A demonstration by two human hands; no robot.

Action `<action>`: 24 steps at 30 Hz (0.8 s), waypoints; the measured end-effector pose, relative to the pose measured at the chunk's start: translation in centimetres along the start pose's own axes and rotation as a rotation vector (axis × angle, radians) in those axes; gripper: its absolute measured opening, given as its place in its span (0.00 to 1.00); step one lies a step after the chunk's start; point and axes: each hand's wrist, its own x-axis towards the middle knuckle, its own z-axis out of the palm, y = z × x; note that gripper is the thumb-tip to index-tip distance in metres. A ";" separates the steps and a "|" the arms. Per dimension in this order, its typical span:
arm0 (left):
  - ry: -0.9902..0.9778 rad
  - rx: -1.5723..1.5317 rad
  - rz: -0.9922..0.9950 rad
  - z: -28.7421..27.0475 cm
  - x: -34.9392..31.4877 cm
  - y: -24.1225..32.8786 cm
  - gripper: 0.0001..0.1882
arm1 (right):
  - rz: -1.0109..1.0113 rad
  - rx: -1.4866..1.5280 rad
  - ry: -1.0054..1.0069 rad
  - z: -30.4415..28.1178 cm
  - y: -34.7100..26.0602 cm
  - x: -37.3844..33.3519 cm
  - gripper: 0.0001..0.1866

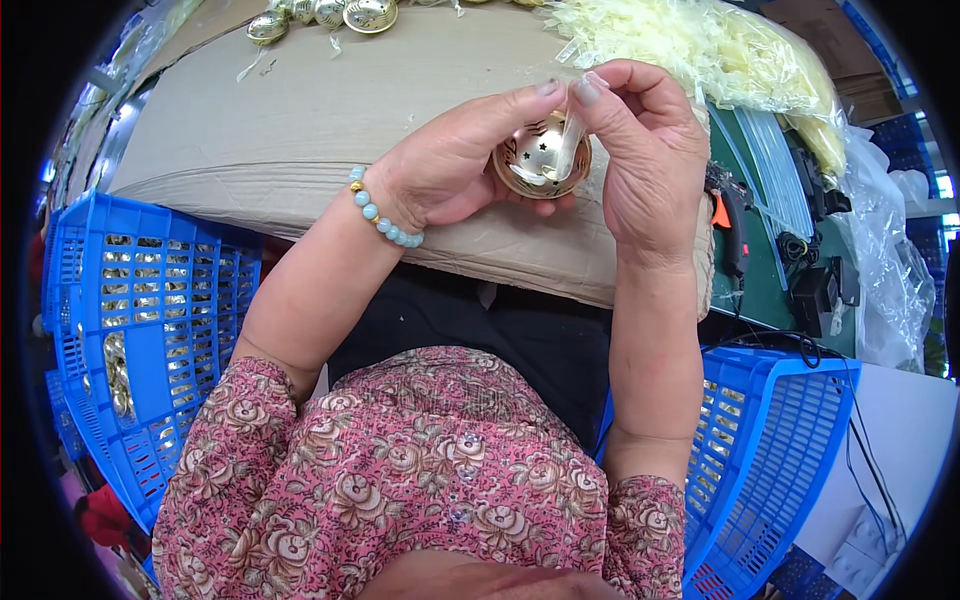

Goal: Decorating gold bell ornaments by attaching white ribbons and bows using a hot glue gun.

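My left hand (455,150), with a pale blue bead bracelet on its wrist, is closed around a shiny gold ball ornament (530,150) with small star-shaped cut-outs. Its fingers pass beneath the ball and its thumb reaches up along the far side. Over the ball, my right hand (650,140) pinches a translucent pale strip (570,148) between thumb and fingers. The strip runs down across the front of the ball; whether it is fixed there I cannot tell. Both thumbs nearly meet above the ornament.
Cardboard (290,130) covers the table. Several gold ornaments (370,14) lie at its far left, and yellowish plastic strips (690,50) are heaped far right. A glue gun (733,225) and clear glue sticks (770,165) rest at right. Blue crates (150,340) flank me.
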 end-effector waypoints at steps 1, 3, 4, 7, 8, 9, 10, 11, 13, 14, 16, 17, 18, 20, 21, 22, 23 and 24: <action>0.000 0.007 -0.019 0.1 0.0 0.0 0.20 | -0.001 -0.018 -0.003 0.0 0.1 0.1 0.07; -0.022 0.096 -0.005 0.2 0.4 -0.3 0.20 | 0.029 -0.013 -0.010 -0.1 0.2 0.1 0.06; -0.043 0.185 0.011 0.2 0.5 -0.4 0.20 | 0.059 -0.007 -0.018 -0.1 0.1 0.1 0.05; 0.061 0.022 -0.034 0.5 0.1 0.0 0.17 | -0.088 -0.340 0.073 -2.1 -1.3 -0.4 0.08; 0.068 0.021 -0.026 0.0 0.0 0.0 0.17 | -0.144 -0.548 0.198 -3.0 -2.0 -1.1 0.07; 0.084 -0.041 -0.004 -0.4 -0.1 0.1 0.16 | -0.238 -0.992 0.285 -4.6 -3.2 -1.6 0.07; 0.099 -0.102 0.020 -0.7 0.0 0.2 0.16 | -0.399 -1.351 0.339 -7.3 -3.5 -2.4 0.11; 0.128 -0.155 0.045 -0.8 -0.1 0.4 0.15 | -0.353 -1.633 0.415 -8.9 -4.2 -3.4 0.16; 0.147 -0.194 0.083 -1.3 -0.2 0.6 0.15 | -0.056 -1.928 0.465 -10.7 -4.7 -5.3 0.20; 0.159 -0.231 0.110 -1.6 -0.3 0.7 0.14 | -0.066 -1.924 0.455 -11.1 -4.5 -5.8 0.20; 0.167 -0.263 0.123 -1.8 -0.3 0.8 0.14 | 0.206 -1.768 0.414 -11.4 -4.6 -6.5 0.19; 0.175 -0.293 0.129 -1.9 -0.3 0.8 0.13 | 0.201 -1.768 0.412 -11.6 -4.7 -6.4 0.19; 0.175 -0.293 0.134 -1.9 -0.3 0.9 0.13 | 0.313 -1.618 0.424 -11.9 -4.8 -6.2 0.18; 0.190 -0.339 0.118 -1.9 -0.4 0.8 0.13 | 0.417 -1.464 0.431 -12.9 -5.0 -6.3 0.16; 0.193 -0.339 0.123 -1.9 -0.4 0.8 0.13 | 0.311 -1.221 0.503 -13.0 -4.9 -6.4 0.13; 0.186 -0.351 0.122 -1.9 -0.4 0.8 0.13 | 0.208 -0.974 0.566 -13.1 -4.8 -6.5 0.11; 0.179 -0.363 0.121 -1.9 -0.3 0.8 0.13 | 0.134 -0.764 0.590 -12.9 -4.7 -6.8 0.11; 0.181 -0.364 0.121 -1.9 -0.2 0.7 0.13 | 0.136 -0.764 0.588 -11.2 -5.0 -6.7 0.11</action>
